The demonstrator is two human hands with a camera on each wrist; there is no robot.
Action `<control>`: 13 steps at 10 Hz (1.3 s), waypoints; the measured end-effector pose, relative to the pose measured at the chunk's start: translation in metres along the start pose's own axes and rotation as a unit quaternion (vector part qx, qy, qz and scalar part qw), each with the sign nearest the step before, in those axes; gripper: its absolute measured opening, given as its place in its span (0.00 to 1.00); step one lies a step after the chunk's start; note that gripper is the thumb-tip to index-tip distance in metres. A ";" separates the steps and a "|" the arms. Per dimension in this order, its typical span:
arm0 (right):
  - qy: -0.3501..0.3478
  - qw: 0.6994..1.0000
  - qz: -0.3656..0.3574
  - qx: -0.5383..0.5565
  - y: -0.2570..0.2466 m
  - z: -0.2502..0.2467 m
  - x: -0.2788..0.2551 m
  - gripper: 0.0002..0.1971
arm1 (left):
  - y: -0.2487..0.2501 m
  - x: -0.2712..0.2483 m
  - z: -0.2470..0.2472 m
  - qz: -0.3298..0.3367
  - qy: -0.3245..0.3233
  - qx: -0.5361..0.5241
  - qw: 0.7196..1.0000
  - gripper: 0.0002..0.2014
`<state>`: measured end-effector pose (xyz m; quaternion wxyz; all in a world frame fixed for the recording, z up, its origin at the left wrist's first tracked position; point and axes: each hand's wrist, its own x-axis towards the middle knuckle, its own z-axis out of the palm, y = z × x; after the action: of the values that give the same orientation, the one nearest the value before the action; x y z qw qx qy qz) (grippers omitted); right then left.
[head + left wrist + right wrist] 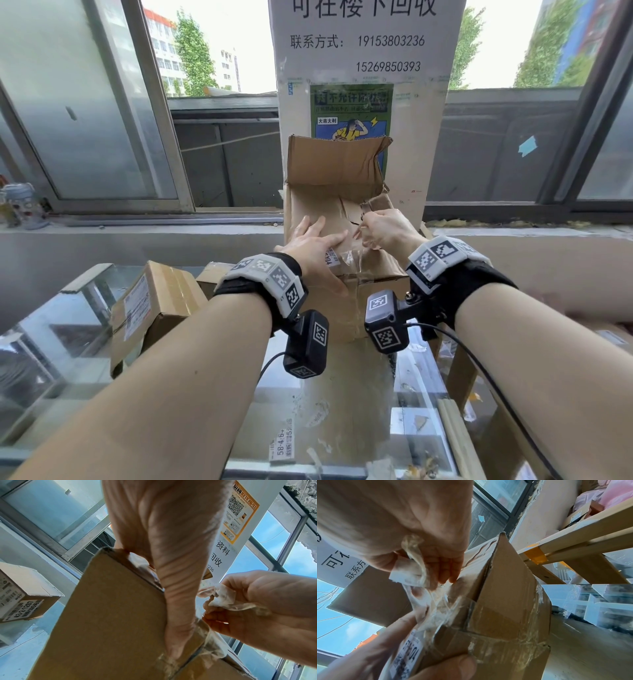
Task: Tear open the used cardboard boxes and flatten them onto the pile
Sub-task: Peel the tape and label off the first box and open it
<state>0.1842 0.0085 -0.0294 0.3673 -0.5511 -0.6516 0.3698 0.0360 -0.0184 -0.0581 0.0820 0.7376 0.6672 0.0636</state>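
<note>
Head view showed what wrist views missed: the open box [337, 219] was stood on the glass counter [68, 325], flap raised, interior bare. Left hand [313, 251] was laid flat on it, fingers straight and spread, thumb hooked over the taped edge. Right hand [412, 534] was clamped on peeled tape [412, 568] (crumpled). A sealed box [154, 305] was seen left; a sign board [366, 68] was stood behind.

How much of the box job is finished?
Early days. The box's far flap stands open. The left hand steadies it while the right hand peels off clear tape. It isn't flattened yet, and a sealed box waits beside it.
</note>
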 end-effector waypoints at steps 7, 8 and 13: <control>0.028 0.944 -0.029 -0.328 -0.005 0.004 -0.006 0.07 | 0.007 -0.011 -0.002 -0.004 -0.004 0.005 1.000 0.54; 0.019 0.936 -0.020 -0.350 -0.008 0.004 -0.006 0.11 | 0.006 -0.011 -0.001 -0.004 -0.005 0.001 1.000 0.54; -0.059 0.981 0.073 -0.167 -0.005 -0.004 -0.008 0.11 | 0.006 -0.007 -0.001 -0.001 -0.008 0.000 1.000 0.54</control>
<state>0.1869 0.0001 -0.0238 0.2030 -0.6283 -0.6826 0.3133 0.0407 -0.0262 -0.0556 0.0877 0.7373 0.6674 0.0577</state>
